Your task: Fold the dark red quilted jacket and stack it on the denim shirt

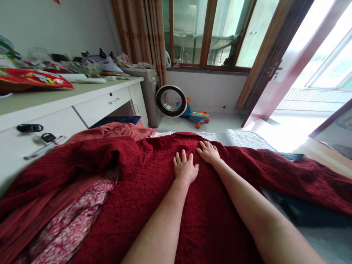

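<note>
A dark red, crinkle-textured garment point(154, 194) lies spread before us, partly over a pale quilted cover point(242, 138). Our left hand point(185, 168) and right hand point(209, 151) rest flat on it, fingers wide. Leftward, flowered cloth point(79, 216) bunches softly; beyond gapes a round, glass-centred door point(171, 101).

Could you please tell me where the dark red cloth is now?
The dark red cloth stretches across the head view's lower half, from left edge to right, under the left hand and right hand, beside the patterned cloth at lower left.
</note>
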The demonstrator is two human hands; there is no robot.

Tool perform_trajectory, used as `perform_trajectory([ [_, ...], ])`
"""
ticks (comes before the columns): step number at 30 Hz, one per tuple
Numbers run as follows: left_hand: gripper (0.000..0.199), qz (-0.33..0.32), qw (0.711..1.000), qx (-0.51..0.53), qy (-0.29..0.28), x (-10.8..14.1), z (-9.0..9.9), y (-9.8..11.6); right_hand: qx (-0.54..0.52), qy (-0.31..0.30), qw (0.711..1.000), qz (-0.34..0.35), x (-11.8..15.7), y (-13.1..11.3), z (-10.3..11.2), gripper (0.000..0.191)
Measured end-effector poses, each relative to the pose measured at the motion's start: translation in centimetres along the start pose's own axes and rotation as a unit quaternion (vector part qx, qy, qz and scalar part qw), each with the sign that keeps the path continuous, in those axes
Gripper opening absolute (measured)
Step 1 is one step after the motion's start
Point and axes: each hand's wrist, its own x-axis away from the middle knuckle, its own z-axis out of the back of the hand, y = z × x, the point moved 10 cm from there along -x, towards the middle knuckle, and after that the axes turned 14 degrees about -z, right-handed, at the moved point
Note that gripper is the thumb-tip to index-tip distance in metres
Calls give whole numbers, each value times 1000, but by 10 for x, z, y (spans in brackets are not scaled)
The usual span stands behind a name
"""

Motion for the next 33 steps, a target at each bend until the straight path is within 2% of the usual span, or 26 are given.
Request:
perform_trajectory([
  [3,63,12,1000,4,-4,3,1,-2,20,-39,998,-43,-6,21,-9,72],
  [8,63,15,1000,-1,5,6,5,-4,31,-54,993,-98,-6,41,0,72],
  [10,62,13,1000,0,8,6,5,-4,19,-72,991,-108,5,36,0,71],
  [13,56,15,1000,-6,22,5,6,-4,-17,-93,992,-87,29,16,-7,63],
  [17,51,27,999,-26,33,7,7,-4,-13,-52,996,-66,57,-5,-10,60],
  [21,55,19,999,-29,-18,3,8,-4,0,-29,997,-65,66,-8,-9,60],
  [24,53,-23,996,-18,-82,-10,17,-10,-7,-18,998,-57,66,-9,-5,59],
  [25,46,-40,995,-13,-93,-17,24,-14,-12,-14,998,-55,66,-9,-4,59],
  [27,29,-54,995,-14,-79,-33,46,-30,-20,-10,998,-52,66,-10,-2,59],
  [30,38,-49,998,-41,-12,-57,87,-67,-33,-11,998,-52,67,-10,-2,61],
  [33,38,-19,998,-61,9,-73,106,-109,-53,4,998,-29,70,-19,6,63],
])
